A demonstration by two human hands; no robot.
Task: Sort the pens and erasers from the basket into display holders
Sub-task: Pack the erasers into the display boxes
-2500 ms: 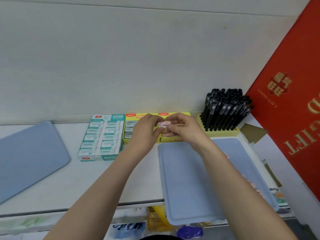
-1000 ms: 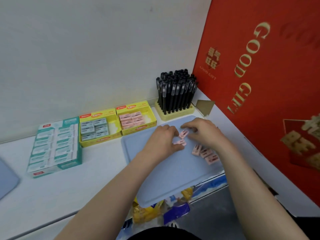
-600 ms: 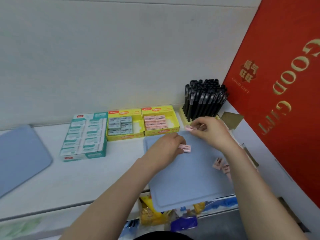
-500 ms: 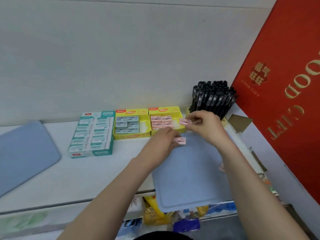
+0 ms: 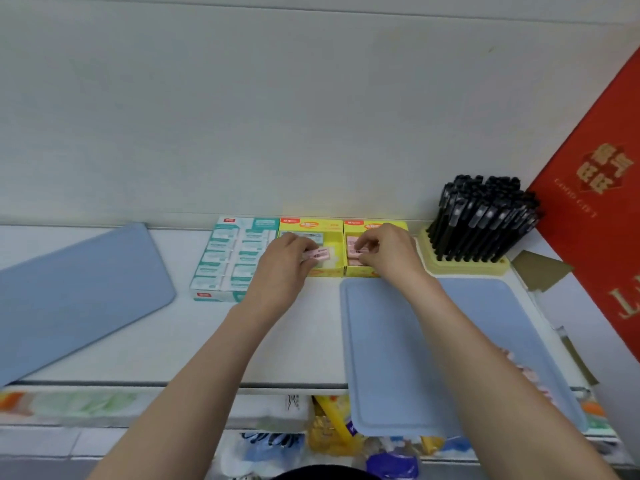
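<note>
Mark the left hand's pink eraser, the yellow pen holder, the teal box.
pink eraser (image 5: 319,253): head view, top face.
yellow pen holder (image 5: 464,268): head view, front rim.
teal box (image 5: 225,261): head view, top middle.

Plain off-white matte wall (image 5: 277,109) fills the upper frame, evenly lit. Flat white shelf top (image 5: 194,344) meets it at the back. Tall red panel with gold lettering (image 5: 599,244) stands at the right. Below the shelf edge, blurred coloured packages (image 5: 329,439).
</note>
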